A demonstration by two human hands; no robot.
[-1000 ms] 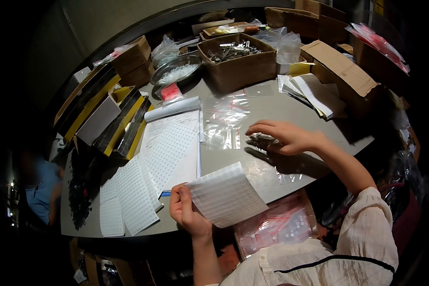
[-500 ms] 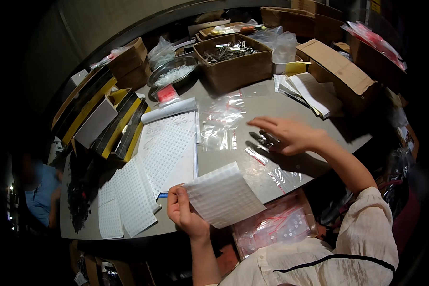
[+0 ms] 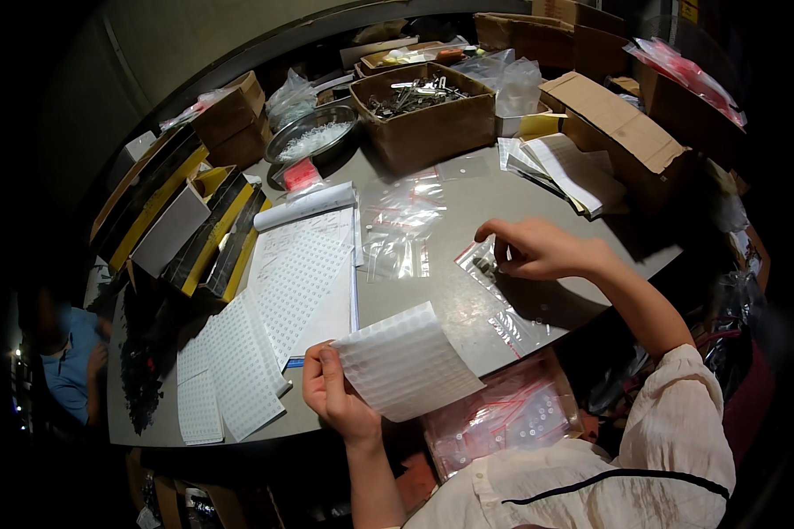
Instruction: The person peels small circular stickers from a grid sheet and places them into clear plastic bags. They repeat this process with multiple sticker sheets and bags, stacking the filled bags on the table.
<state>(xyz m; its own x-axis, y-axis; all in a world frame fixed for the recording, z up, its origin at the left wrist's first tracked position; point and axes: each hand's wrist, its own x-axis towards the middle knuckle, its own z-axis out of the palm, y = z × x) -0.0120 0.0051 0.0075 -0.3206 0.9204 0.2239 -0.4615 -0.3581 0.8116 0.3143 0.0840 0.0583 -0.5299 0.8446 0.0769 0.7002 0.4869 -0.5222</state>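
Observation:
Near the table's front edge, my left hand (image 3: 340, 394) grips the left edge of a whitish sheet of stickers (image 3: 406, 361) in rows, thumb on top, the sheet tilted up. To the right, my right hand (image 3: 543, 251) hovers low with fingers curled; what its fingertips hold, if anything, is hidden. Just beside those fingers lies a small clear zip bag (image 3: 468, 256) with dark pieces at it; whether they are inside I cannot tell. A second clear bag (image 3: 520, 331) lies nearer me. Printed label sheets (image 3: 238, 361) rest on an open notepad (image 3: 326, 220) and the table at left.
More clear bags (image 3: 401, 229) lie mid-table. Behind them stand a bowl of small clear pieces (image 3: 348, 145) and a carton of metal parts (image 3: 423, 141). Black-and-yellow boxes (image 3: 212, 234) line the left; papers (image 3: 565, 167) and cartons (image 3: 617, 119) are at right. A person (image 3: 71, 361) sits far left.
My right hand's stretched fingers have curled in, and the dark pieces now show beside the small bag. My left hand still holds the sticker sheet. The view has shifted slightly.

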